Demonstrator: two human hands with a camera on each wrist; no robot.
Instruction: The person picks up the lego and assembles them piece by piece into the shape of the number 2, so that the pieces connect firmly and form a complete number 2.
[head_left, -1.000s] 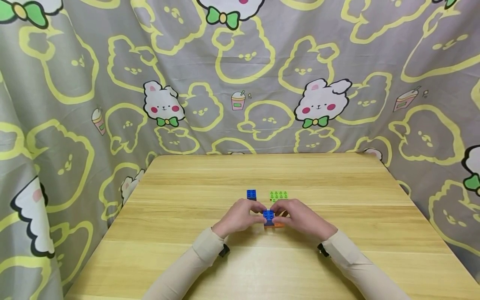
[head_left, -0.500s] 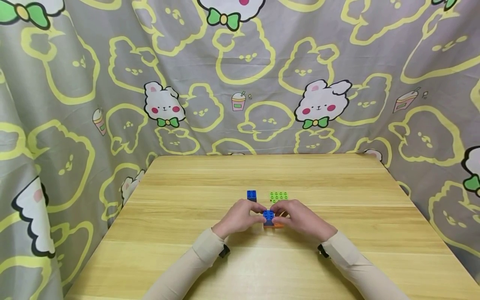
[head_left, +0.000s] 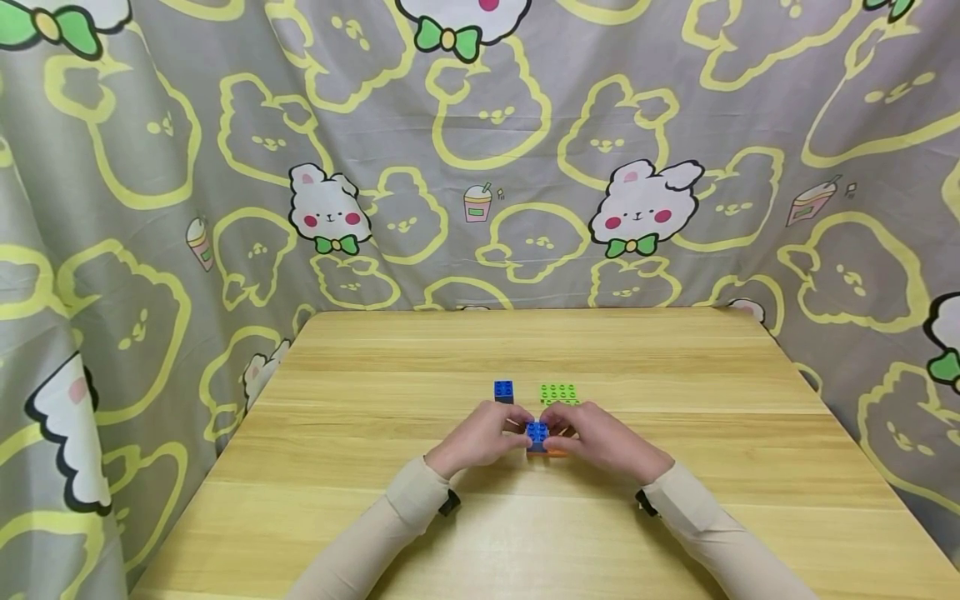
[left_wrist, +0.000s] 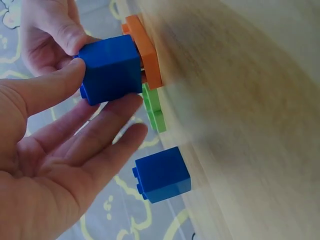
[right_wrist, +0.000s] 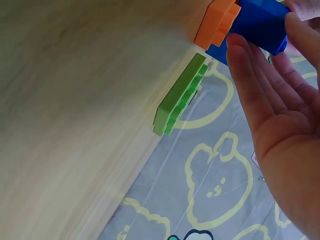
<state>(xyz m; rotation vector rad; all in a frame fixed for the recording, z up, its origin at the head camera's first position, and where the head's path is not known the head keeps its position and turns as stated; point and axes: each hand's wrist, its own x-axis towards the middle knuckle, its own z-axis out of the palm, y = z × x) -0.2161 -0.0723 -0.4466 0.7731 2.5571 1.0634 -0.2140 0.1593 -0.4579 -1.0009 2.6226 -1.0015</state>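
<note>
A blue building block (head_left: 536, 433) with studs on top stands over the left end of an orange building plate (left_wrist: 146, 52) on the table. My left hand (head_left: 478, 439) pinches this block from the left, its thumb on the near side and fingers on the far side. From the right, my right hand (head_left: 606, 440) pinches the same block between thumb and fingers. A narrow gap shows between block and plate in the left wrist view; whether their studs are engaged, I cannot tell. The fingertips partly cover the block.
A second blue block (head_left: 503, 390) stands upright behind my left hand. A green studded plate (head_left: 558, 392) lies flat behind my right hand. The wooden table (head_left: 540, 533) ends at a patterned curtain (head_left: 480, 125) at the back.
Nearly everything stays in place. Both hands keep hold of the blue block, and the whole head view shifts very slightly.
</note>
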